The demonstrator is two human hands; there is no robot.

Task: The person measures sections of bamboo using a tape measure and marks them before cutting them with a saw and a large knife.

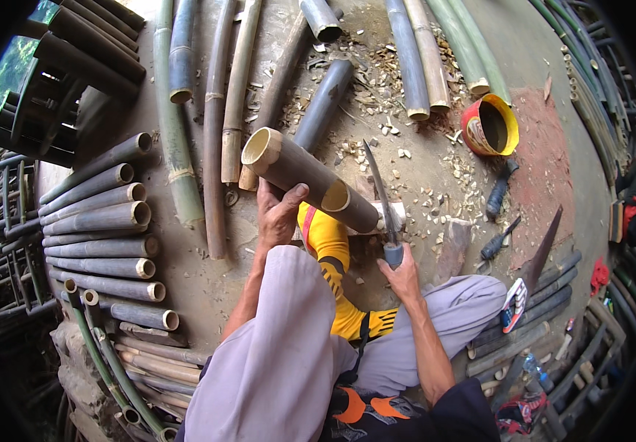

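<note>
My left hand [279,215] grips a thick, dark brown bamboo tube [296,171] from below, above my raised knee. The tube slants from upper left to lower right. Its near-left end is open and pale inside, and a rounded notch [336,196] is cut into its side toward the right end. In my right hand [405,278] is a knife [382,188], held by its grey-blue handle. The narrow dark blade points up and away, just right of the tube's right end. Behind the tube, a pale block [393,218] is partly hidden.
Long bamboo poles [179,169] lie ahead among scattered chips [391,131]. Cut bamboo lengths [104,221] are lined up at left. To the right are a red-and-yellow bucket [472,127], dark-handled tools [500,191] and a saw [542,250]. Yellow-and-black fabric [329,243] lies between my legs.
</note>
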